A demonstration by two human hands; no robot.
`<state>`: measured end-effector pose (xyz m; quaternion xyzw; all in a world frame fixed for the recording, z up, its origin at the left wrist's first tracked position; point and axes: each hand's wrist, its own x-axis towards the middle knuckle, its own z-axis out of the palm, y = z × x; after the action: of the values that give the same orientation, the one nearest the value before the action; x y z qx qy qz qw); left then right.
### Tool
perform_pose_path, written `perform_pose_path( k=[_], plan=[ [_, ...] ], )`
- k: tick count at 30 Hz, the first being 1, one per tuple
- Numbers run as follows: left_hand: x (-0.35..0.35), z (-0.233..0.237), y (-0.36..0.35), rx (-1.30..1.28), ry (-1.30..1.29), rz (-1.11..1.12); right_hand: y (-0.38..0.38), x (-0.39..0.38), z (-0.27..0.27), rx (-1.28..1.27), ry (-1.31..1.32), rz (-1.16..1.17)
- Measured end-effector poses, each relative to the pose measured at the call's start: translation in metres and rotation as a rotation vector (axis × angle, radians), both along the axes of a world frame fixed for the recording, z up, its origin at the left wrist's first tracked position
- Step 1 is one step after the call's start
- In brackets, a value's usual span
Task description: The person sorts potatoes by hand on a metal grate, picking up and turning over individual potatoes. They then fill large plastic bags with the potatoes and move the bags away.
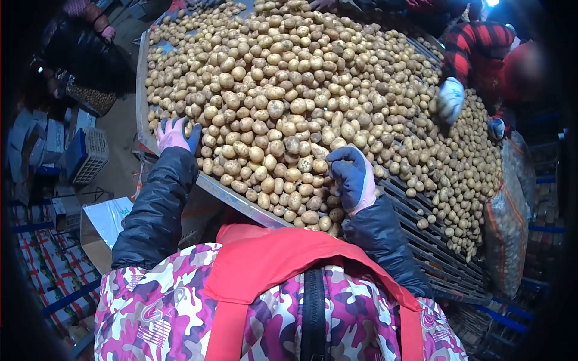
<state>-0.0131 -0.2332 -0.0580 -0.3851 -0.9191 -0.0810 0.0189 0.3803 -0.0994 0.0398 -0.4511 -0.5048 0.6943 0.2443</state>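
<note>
A large heap of potatoes [283,108] covers a sorting table with a metal rim [241,198]. My left hand [175,135], in a pink and blue glove, is at the table's left edge. Its fingers and thumb close around a potato [188,128]. My right hand [354,178], in a matching glove, rests at the near side of the heap with its fingers curled. Potatoes lie right against it, and whatever is inside its grip is hidden.
Dark slats [415,234] show at the near right, beside a filled mesh sack [507,225]. Across the heap on the right, a co-worker's white-gloved hand [450,100] reaches over the potatoes. Another person [84,48] stands far left. A crate [91,155] and an opened carton [105,225] are on the left.
</note>
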Motion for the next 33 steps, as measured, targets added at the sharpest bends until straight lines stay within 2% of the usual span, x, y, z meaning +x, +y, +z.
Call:
perform_pose_path(
  k=[5, 7, 8, 11, 14, 19, 24, 26, 27, 28, 30, 31, 32, 33],
  plan=[
    [-0.001, -0.001, 0.000, 0.006, 0.002, -0.007, 0.004, -0.001, -0.010, 0.057, -0.013, -0.068],
    [-0.001, -0.001, -0.001, 0.004, 0.011, -0.012, 0.007, 0.000, -0.005, -0.117, 0.022, -0.086],
    [0.000, -0.001, 0.000, 0.007, 0.009, -0.019, 0.008, 0.002, -0.007, -0.114, 0.020, -0.093],
    [0.000, 0.000, 0.000, -0.006, -0.005, -0.007, 0.011, 0.009, -0.012, -0.294, 0.291, -0.059],
    [0.000, 0.000, 0.000, -0.010, -0.001, -0.011, 0.007, 0.005, 0.003, -0.316, 0.294, -0.109],
    [-0.002, -0.003, 0.000, 0.005, 0.013, -0.020, 0.017, 0.021, -0.007, -0.219, 0.308, -0.107],
    [0.000, 0.000, 0.000, 0.016, 0.006, -0.021, 0.026, 0.034, -0.001, -0.035, 0.104, -0.165],
    [0.002, 0.002, 0.000, 0.011, -0.005, -0.019, 0.028, 0.032, 0.006, -0.083, 0.057, -0.246],
    [0.001, 0.001, 0.000, 0.014, 0.001, -0.017, 0.038, 0.045, -0.005, -0.048, 0.080, -0.127],
    [0.000, 0.000, 0.000, 0.017, 0.007, -0.014, 0.042, 0.042, -0.012, -0.050, 0.079, -0.123],
    [-0.001, -0.001, 0.000, 0.010, 0.013, -0.015, 0.057, 0.031, -0.021, 0.445, -0.073, -0.156],
    [-0.001, -0.002, 0.000, 0.005, 0.021, -0.019, 0.061, 0.021, -0.026, 0.606, -0.101, -0.243],
    [-0.001, -0.003, 0.000, 0.004, 0.019, -0.012, 0.072, 0.024, -0.021, 1.064, -0.519, -0.112],
    [-0.001, -0.004, 0.000, 0.005, 0.025, -0.018, 0.074, 0.014, -0.012, 1.163, -0.584, -0.042]
  ],
)
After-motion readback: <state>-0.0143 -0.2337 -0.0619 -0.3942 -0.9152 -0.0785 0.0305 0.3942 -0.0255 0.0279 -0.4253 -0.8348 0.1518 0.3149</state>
